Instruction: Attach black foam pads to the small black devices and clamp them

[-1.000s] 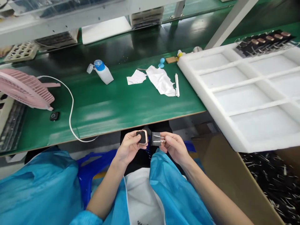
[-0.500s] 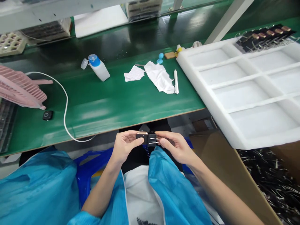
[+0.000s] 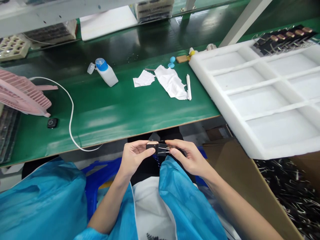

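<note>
In front of my body, just below the bench edge, my left hand [image 3: 135, 152] pinches a small smartwatch case [image 3: 151, 146] between thumb and fingers. The case is black with a rose-gold top. Facing it, my right hand [image 3: 188, 156] grips a black holder with metal wires [image 3: 163, 149], its thumb and fingertips near the wire ends. The holder meets the right side of the watch case; whether the two are joined I cannot tell. Fingers partly hide both pieces.
A white foam tray [image 3: 226, 91] carries a row of similar wired pieces [image 3: 285, 40]. Below it, a cardboard box [image 3: 250, 186] holds many black wired parts. On the green bench [image 3: 120, 110] are a bottle [image 3: 107, 74], a white cloth [image 3: 170, 80], a pink fan [image 3: 22, 93] and its cable.
The wired holder sits slightly closer to the watch case, and less wire shows between it and my right fingers. The whole view has shifted a little; both hands keep their grip.
</note>
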`<action>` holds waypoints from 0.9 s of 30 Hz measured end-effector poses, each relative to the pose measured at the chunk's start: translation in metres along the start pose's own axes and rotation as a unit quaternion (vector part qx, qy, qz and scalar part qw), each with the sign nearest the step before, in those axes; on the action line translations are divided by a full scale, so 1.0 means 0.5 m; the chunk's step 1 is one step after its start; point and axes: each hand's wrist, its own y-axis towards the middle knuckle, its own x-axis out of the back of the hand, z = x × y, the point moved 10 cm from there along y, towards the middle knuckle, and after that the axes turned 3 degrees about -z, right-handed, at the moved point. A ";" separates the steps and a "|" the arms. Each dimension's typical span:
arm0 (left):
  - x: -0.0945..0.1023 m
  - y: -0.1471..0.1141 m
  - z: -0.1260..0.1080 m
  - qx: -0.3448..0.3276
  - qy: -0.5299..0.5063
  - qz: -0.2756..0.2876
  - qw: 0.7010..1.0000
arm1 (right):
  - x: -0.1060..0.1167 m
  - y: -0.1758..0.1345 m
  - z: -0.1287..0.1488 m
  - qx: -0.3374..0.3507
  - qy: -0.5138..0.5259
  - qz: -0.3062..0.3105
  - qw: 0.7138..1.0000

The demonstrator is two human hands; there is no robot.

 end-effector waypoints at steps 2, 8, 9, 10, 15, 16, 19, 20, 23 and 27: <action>-0.002 0.000 0.000 -0.001 0.000 0.004 1.000 | 0.001 0.000 0.003 0.004 0.000 -0.003 1.000; -0.007 0.000 -0.004 -0.003 -0.007 0.013 1.000 | 0.001 0.001 0.010 0.012 0.024 0.006 1.000; -0.008 -0.001 -0.004 -0.002 -0.008 0.015 1.000 | 0.001 0.000 0.011 0.012 0.028 0.005 1.000; -0.009 -0.001 -0.003 0.000 -0.008 0.017 1.000 | 0.003 0.000 0.010 0.010 0.030 0.002 0.999; -0.015 -0.002 0.005 0.011 -0.007 0.024 1.000 | 0.012 -0.006 0.000 0.000 0.033 0.002 0.999; -0.015 0.000 0.006 0.013 -0.005 0.023 1.000 | 0.012 -0.006 -0.004 -0.004 0.036 0.005 0.999; -0.013 0.009 0.012 0.018 0.004 0.018 1.000 | 0.005 -0.004 -0.023 -0.031 0.053 0.008 0.998; -0.013 0.013 0.014 0.022 0.007 0.018 1.000 | -0.001 -0.005 -0.029 -0.046 0.057 0.011 0.997; -0.010 0.018 0.022 0.034 0.023 0.020 0.999 | -0.009 -0.022 -0.032 -0.085 0.079 0.032 0.993; 0.032 0.030 0.048 0.047 0.047 -0.016 0.998 | 0.075 -0.110 -0.002 -0.110 0.146 0.111 0.977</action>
